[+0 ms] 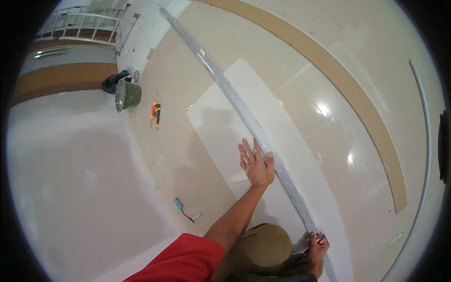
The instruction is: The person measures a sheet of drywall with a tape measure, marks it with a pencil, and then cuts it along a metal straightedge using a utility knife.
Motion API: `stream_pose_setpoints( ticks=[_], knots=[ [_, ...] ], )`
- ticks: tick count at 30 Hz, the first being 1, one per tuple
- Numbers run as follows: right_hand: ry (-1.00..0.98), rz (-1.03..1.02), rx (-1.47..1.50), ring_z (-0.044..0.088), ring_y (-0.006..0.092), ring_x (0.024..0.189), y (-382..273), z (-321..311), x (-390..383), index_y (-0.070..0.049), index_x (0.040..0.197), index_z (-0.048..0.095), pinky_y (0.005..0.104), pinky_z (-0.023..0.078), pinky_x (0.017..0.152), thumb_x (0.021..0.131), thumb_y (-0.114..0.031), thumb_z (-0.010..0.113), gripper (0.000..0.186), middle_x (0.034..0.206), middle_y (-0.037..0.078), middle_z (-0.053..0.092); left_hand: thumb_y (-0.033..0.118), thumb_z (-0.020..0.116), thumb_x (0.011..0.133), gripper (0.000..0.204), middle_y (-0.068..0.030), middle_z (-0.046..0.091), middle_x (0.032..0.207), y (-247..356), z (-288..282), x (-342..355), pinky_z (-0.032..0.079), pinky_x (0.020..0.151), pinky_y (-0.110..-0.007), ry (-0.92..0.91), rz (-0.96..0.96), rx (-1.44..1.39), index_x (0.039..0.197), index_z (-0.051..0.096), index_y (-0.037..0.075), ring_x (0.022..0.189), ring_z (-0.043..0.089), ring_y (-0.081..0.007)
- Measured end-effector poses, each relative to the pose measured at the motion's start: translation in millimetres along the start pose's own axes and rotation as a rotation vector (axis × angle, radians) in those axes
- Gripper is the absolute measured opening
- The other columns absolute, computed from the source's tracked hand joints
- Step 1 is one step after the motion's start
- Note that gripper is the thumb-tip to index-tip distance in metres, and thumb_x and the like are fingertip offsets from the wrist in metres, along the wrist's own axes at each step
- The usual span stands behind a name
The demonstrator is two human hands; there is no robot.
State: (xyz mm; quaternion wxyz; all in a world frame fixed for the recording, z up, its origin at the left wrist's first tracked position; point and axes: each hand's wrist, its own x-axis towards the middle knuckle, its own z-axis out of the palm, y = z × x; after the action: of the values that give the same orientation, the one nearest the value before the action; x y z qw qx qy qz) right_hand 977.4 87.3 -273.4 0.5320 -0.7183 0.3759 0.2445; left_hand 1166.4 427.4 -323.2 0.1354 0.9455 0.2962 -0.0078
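A long grey metal profile (246, 115) lies diagonally across a white board (221, 127) on the floor. My left hand (257, 167) is spread open on the board, with its thumb side against the profile's left edge. Closer to me, my right hand (319, 249) is closed around a small red and black hand tool (320, 239) at the profile's edge. My fingers hide most of that tool, so its tip does not show. My knee (267, 244) is bent over the board's near end, between my two arms.
A long brown strip (343, 77) and a thin pale rod (426, 122) lie to the right. Leftward are red-and-yellow-handled tools (155, 113), a dark green bucket (128, 94), and a small teal tool (177, 204) with a dark cord. A ladder (89, 26) is at far left.
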Motion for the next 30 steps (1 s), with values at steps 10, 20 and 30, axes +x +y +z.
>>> stream_pose_setpoints(
  ticks=[10, 20, 30],
  knots=[
    [0.082, -0.027, -0.088, 0.049, 0.0071, 0.051, 6.6, 3.2, -5.6, -0.006, 0.077, 0.060, 0.0262, 0.041, 0.050, 0.094, -0.009, 0.078, 0.025, 0.064, 0.000, 0.062, 0.052, 0.041, 0.107, 0.076, -0.0291, 0.013, 0.171, -3.8, 6.1, -4.3, 0.014, 0.122, -0.062, 0.047, 0.053, 0.012, 0.161, 0.035, -0.001, 0.158, 0.009, -0.0499],
    [0.171, -0.255, -0.432, 0.062, 0.0185, 0.076, -38.6, 36.9, -27.6, -0.004, 0.118, 0.061, 0.0339, 0.051, 0.069, 0.082, -0.016, 0.089, 0.047, 0.083, 0.010, 0.064, 0.053, 0.039, 0.107, 0.077, -0.0268, 0.009, 0.173, -3.3, 0.6, -6.6, 0.012, 0.123, -0.062, 0.003, 0.032, -0.011, 0.162, 0.032, 0.000, 0.158, 0.006, -0.0485],
    [0.169, -0.609, -0.697, 0.061, 0.0393, 0.098, -96.3, 53.7, 32.5, 0.002, 0.126, 0.056, 0.0478, 0.050, 0.088, 0.089, -0.011, 0.076, 0.044, 0.111, 0.020, 0.061, 0.053, 0.039, 0.106, 0.077, -0.0258, 0.009, 0.173, -6.1, 7.5, -6.2, 0.013, 0.124, -0.060, 0.018, 0.031, 0.030, 0.163, 0.031, 0.001, 0.158, 0.007, -0.0479]
  ],
)
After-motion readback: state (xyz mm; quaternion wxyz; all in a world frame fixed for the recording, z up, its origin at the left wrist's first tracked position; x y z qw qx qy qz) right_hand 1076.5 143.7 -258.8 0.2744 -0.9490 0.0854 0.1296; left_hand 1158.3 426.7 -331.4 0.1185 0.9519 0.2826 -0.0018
